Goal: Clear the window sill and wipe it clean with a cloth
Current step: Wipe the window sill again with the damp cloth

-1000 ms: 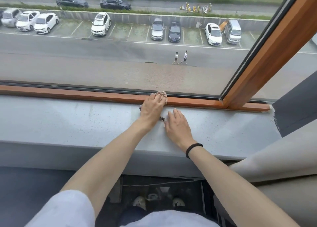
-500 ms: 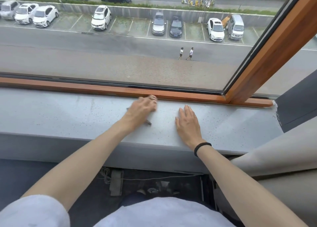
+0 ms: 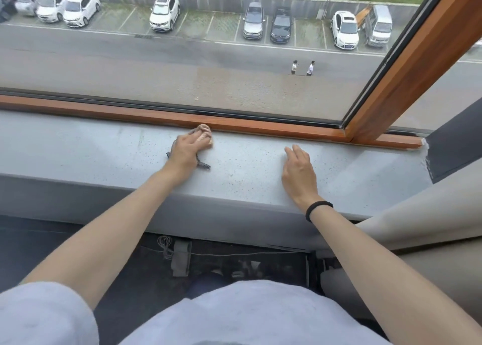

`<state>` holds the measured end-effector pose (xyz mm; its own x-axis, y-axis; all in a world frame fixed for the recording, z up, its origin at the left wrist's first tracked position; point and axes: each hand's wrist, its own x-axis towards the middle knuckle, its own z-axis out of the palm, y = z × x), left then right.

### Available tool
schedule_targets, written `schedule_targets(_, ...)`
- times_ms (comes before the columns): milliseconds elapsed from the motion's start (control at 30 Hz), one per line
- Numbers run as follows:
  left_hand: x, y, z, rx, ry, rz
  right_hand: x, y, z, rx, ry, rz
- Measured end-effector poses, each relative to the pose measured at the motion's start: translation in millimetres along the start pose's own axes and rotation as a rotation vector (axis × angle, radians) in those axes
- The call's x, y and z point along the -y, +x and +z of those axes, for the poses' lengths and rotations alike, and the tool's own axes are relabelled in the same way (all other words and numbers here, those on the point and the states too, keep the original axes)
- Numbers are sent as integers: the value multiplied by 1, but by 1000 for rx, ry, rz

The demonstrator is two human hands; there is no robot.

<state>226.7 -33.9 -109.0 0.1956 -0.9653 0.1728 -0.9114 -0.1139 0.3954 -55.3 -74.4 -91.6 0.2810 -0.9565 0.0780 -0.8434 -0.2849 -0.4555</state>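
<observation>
**A:** Gripping the bunched cloth [image 3: 204, 136] with the left hand [image 3: 189, 149], pressed onto the window sill [image 3: 78, 149], hard against the wooden window frame [image 3: 260, 125].

**B:** And the right hand [image 3: 298, 172]?

**A:** Flat, fingers together, resting further along the frame toward its upright. Likely wiping lengthwise next, parallel to the frame.

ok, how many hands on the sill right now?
2. The left hand holds the cloth at the back of the sill, against the wooden frame; the right hand lies flat on bare sill, apart to its right. Neither is hidden.
</observation>
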Motion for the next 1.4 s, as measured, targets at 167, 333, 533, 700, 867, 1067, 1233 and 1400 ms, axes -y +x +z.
schedule_targets(167,-103,-64,30,155,-101,388,1,-8,3,-24,-18,-58)
schedule_targets(333,-46,-60,12,41,-34,121,9,-18,7,-59,-49,-162)
schedule_targets(533,-101,-107,34,41,-78,343,8,-25,11,-46,-124,-213)
schedule_targets(700,-57,-86,8,-45,-12,252,8,-23,5,-25,-236,-264)
schedule_targets(867,-87,-121,25,22,11,298,9,-26,9,-53,-261,-269)
schedule_targets(1067,-97,-71,9,131,173,105,9,-23,4,-24,-287,-287)
schedule_targets(1233,-98,-121,18,64,61,255,6,-22,5,-110,-278,-312)
schedule_targets(1400,-80,-43,11,118,189,211,6,-23,8,-69,-244,-295)
